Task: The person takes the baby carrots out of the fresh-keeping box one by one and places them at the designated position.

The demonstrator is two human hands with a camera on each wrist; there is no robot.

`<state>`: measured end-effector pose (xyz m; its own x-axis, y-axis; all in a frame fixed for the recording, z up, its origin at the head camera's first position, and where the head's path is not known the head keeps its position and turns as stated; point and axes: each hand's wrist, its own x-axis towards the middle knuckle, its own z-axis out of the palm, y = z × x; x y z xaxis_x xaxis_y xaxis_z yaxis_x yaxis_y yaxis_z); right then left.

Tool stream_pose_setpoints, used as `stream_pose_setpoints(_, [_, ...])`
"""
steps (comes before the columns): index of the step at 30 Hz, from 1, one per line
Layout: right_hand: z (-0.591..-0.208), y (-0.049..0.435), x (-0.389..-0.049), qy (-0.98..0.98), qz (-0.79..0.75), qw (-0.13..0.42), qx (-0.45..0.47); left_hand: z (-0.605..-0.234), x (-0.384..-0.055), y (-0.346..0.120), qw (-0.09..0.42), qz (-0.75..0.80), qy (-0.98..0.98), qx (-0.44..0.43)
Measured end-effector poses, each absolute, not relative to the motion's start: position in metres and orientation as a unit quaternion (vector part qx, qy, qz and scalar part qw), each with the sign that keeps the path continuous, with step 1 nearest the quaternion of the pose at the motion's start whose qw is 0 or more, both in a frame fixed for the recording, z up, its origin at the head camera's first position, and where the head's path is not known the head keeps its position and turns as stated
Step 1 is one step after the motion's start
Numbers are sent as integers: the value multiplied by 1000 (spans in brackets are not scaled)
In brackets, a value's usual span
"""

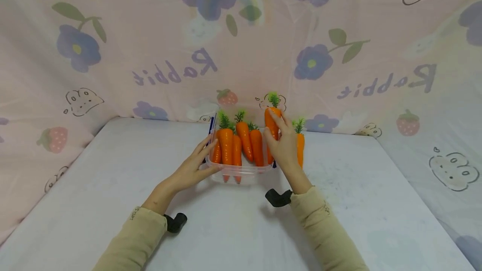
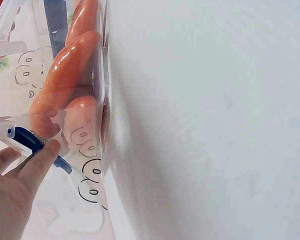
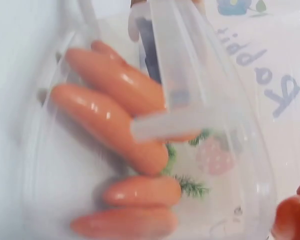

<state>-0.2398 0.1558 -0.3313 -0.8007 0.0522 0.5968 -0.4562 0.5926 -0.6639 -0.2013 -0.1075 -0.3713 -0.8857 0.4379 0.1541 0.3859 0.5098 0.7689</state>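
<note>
A clear plastic box (image 1: 246, 171) holds several orange toy carrots (image 1: 226, 143) with green tops, leaning tip-down toward its front. My left hand (image 1: 190, 170) rests on the box's left front corner, thumb along the front rim. Its fingers touch a blue clip (image 2: 27, 140) on the box's side. At the box's right side, my right hand (image 1: 284, 141) pinches an upright carrot (image 1: 272, 120) between thumb and fingers. That carrot (image 3: 292, 217) shows only partly at the edge of the right wrist view, and the hand covers its middle in the head view.
Just right of my right hand, another carrot (image 1: 300, 147) lies on the white table (image 1: 357, 195), partly hidden. A patterned curtain (image 1: 256, 53) hangs directly behind the box. Black wrist mounts (image 1: 278, 198) stick out below both hands.
</note>
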Motion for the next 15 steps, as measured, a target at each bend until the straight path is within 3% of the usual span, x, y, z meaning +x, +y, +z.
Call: stream_pose_setpoints(15, [-339,205,-241,-862,408,294,61,-371,-201,-107,35,438,867,236])
